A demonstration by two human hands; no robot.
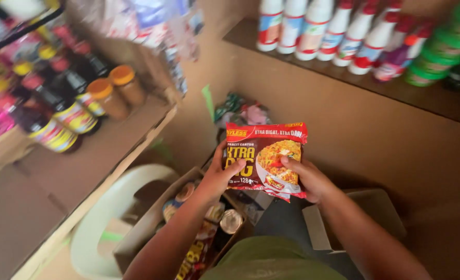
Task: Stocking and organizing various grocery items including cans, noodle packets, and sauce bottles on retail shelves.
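Note:
A red instant-noodle packet with a picture of noodles on its front is held up at the middle of the view. My left hand grips its left edge, thumb on the front. On the packet's right side my right hand holds it, thumb across the noodle picture. Both forearms reach up from the bottom of the frame.
A cardboard box with cans and packets sits below my hands beside a pale plastic chair. Dark sauce bottles and orange-lidded jars stand on the left shelf. White red-capped bottles line the upper right shelf.

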